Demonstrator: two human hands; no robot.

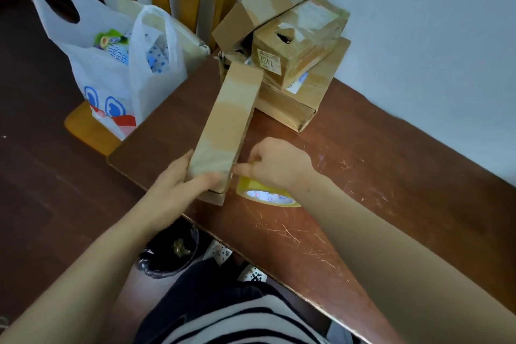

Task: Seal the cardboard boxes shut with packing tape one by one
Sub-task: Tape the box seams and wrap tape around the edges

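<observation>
One long box (227,123), axis pointing away; left hand (178,176) grips near end, right hand (276,163) pinches tape (268,196).

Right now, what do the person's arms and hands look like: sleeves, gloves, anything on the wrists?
The left forearm and right forearm are bare as far as the view shows. The left hand and right hand wear no gloves; no watch, bracelet or ring shows. The person wears a black-and-white striped top.

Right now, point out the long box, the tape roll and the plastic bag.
long box (227,120), head view, taped top face.
tape roll (266,195), head view, inner core.
plastic bag (111,78), head view, white front side.
</observation>
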